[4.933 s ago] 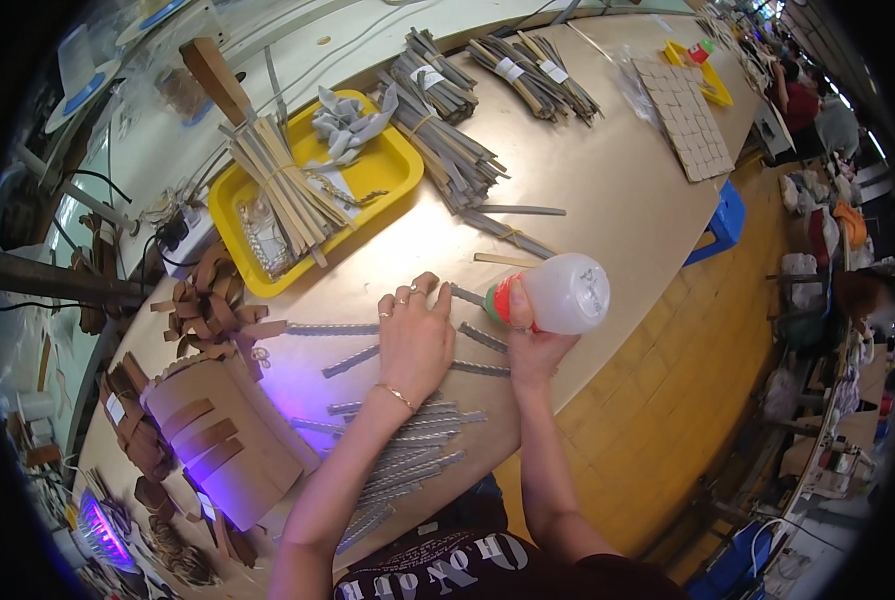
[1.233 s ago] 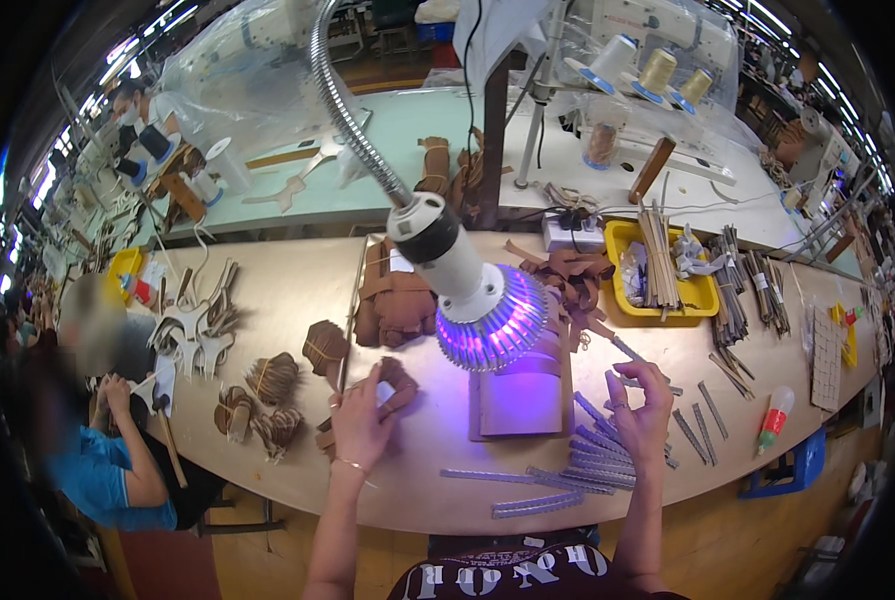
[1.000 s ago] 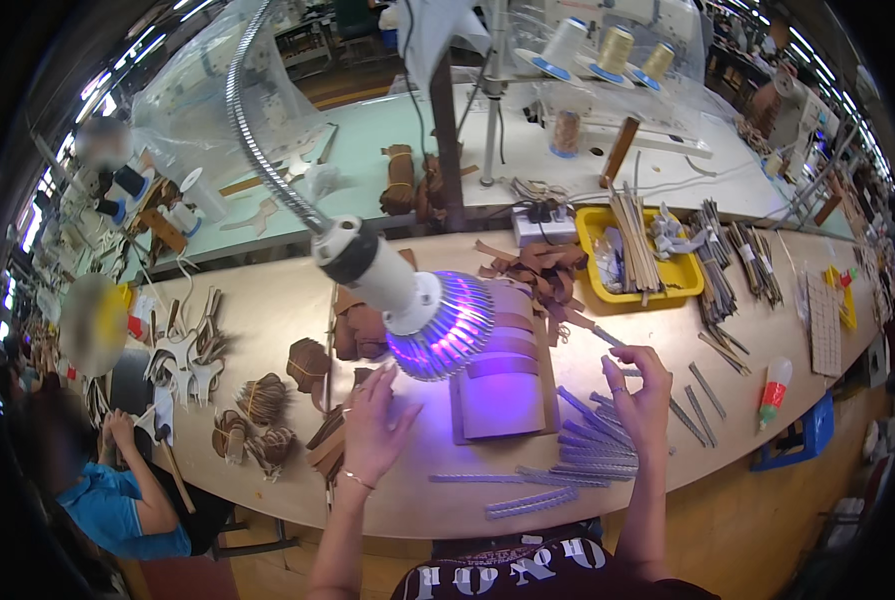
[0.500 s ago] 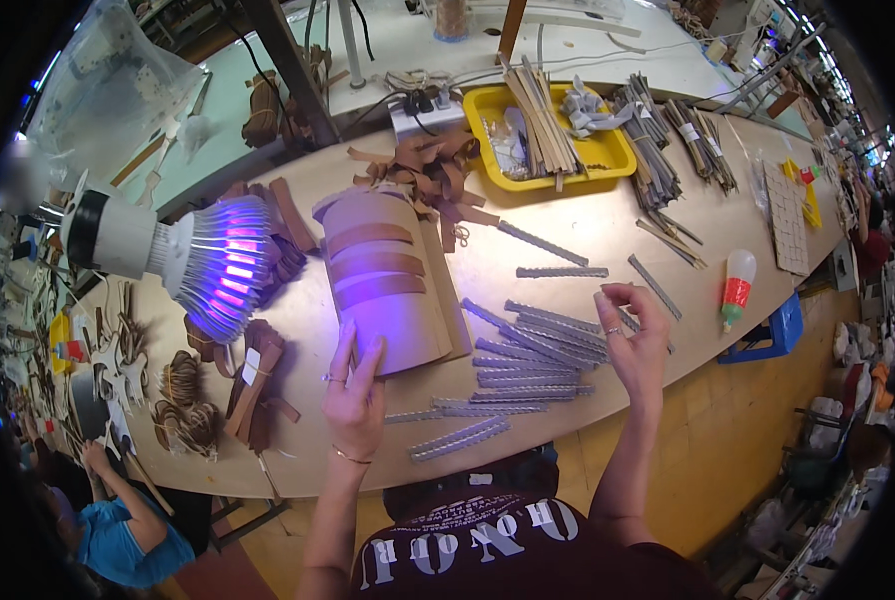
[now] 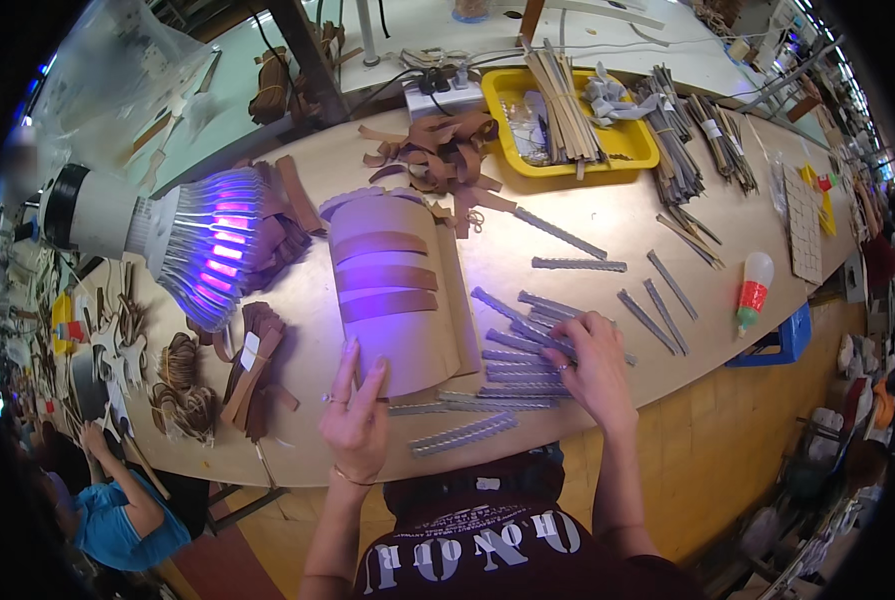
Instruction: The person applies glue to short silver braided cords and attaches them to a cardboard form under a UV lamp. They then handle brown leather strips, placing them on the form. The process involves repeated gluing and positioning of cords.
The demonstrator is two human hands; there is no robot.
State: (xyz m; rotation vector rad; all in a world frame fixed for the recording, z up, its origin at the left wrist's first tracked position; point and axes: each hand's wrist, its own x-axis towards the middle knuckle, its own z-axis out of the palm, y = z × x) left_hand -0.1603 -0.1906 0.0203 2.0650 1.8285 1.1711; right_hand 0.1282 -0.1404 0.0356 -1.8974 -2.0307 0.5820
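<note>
I'm watching the right hand (image 5: 597, 372), which has just dropped from the air beside the grey strips (image 5: 523, 378) onto their pile, so the strips are under its fingertips now; thumb and forefinger are close together, but I can't tell whether a strip is pinched between them. The left hand (image 5: 355, 425) stays put, fingers parted, tips resting at the near edge of the curved board (image 5: 395, 345), holding nothing. That board sits at ten o'clock from the right hand, three brown bands (image 5: 385, 279) across it, purple light falling on its near part. In the way, I see strips lying across one another, and the big lamp (image 5: 207, 245) looming at eleven o'clock from the left hand, covering part of the brown straps behind. The glue bottle (image 5: 754, 288) lies at two o'clock from the right hand, the yellow tray (image 5: 537, 170) at twelve; a co-worker's blue sleeve (image 5: 132, 508) shows at eight from the left hand.
</note>
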